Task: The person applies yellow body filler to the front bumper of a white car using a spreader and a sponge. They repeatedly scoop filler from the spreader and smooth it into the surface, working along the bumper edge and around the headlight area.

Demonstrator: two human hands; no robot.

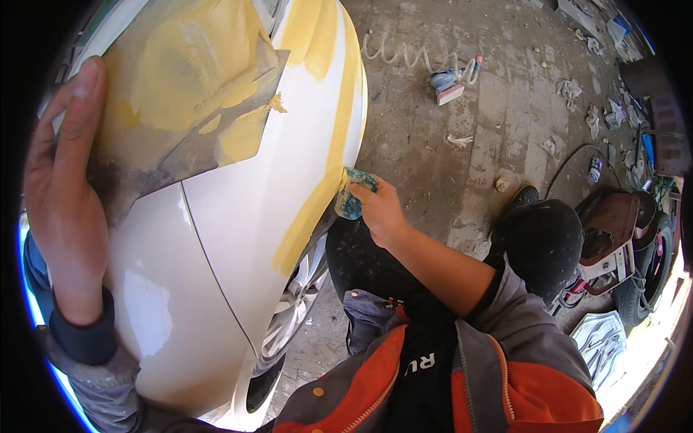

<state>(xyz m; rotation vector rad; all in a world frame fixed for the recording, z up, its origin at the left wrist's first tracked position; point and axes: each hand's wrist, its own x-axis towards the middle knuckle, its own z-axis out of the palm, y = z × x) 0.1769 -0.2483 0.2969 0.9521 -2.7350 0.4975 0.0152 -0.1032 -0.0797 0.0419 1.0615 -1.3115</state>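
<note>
My left hand [76, 211] grips a flat board [181, 165] at its left edge; some of its fingers are hidden. Thick yellow body filler [184, 65] coats the board, and a lump sticks out at its right edge. Between the thumb and fingers of my right hand [383, 208] is a blue-green spreader [357, 208] smeared with filler. Its upper left edge meets a yellow filler band [308, 222] along the wheel arch of a white car [216, 216]. More yellow strips [311, 32] run along the panel further up. The board hangs above the panel, covering part of it.
A sander [446, 84] with a coiled hose [400, 57] lies on the dirty floor. Scraps of paper [568, 92] and a can [595, 170] are at the right, near a tyre [644, 270]. The car's wheel [295, 303] is beside my knee [352, 254].
</note>
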